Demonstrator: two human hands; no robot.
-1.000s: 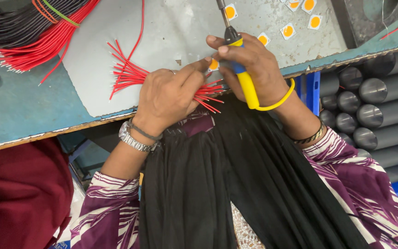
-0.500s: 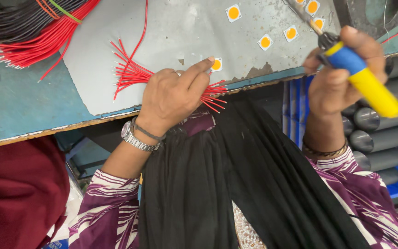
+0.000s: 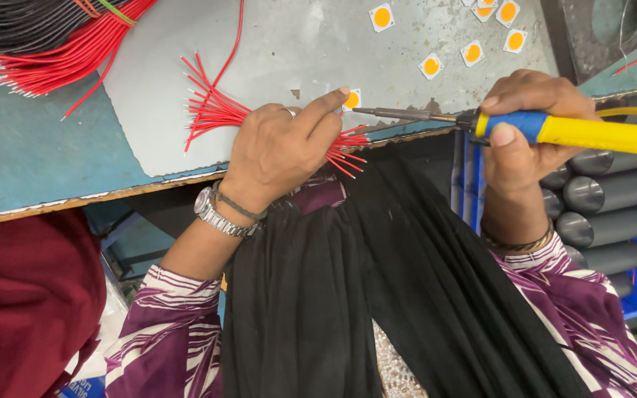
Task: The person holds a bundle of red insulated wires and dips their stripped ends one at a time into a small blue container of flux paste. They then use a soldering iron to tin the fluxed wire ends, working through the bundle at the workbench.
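My left hand (image 3: pixel 285 147) lies on a fan of short red wires (image 3: pixel 211 110) at the front edge of the grey mat (image 3: pixel 274 44), its forefinger pressing a small white square chip with a yellow centre (image 3: pixel 352 99). My right hand (image 3: pixel 528 129) grips a soldering iron with a blue and yellow handle (image 3: pixel 576 131), held level. The iron's metal tip (image 3: pixel 366 112) points left and ends just below the chip.
Several more yellow-centred chips (image 3: pixel 473 51) lie at the back right of the mat. A large bundle of red and black wires (image 3: pixel 46 37) lies at the back left. Grey cylinders (image 3: pixel 613 191) fill a blue bin on the right. A dark red cloth (image 3: pixel 23 295) is at lower left.
My right hand swung out to the right with the soldering iron, then turned it level so the tip now reaches back toward the chip. The left hand has stayed on the wires.
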